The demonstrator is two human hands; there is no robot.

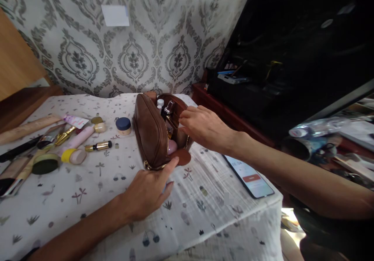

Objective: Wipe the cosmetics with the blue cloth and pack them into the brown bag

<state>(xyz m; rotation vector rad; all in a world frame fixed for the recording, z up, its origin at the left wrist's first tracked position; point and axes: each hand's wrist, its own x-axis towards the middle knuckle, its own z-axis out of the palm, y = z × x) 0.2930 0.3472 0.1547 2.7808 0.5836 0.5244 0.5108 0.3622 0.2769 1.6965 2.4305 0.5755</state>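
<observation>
Brown bag [149, 130] — between jar [123, 126] and phone [251, 178]

The phone [248, 179] shows a figure near the top of its screen that seems to read "00:04", in dark digits on a pale ground. The lettering on its 1 red button [251, 178] is too small to read, as is the pink print on the lilac tube's white label [82, 123].
</observation>
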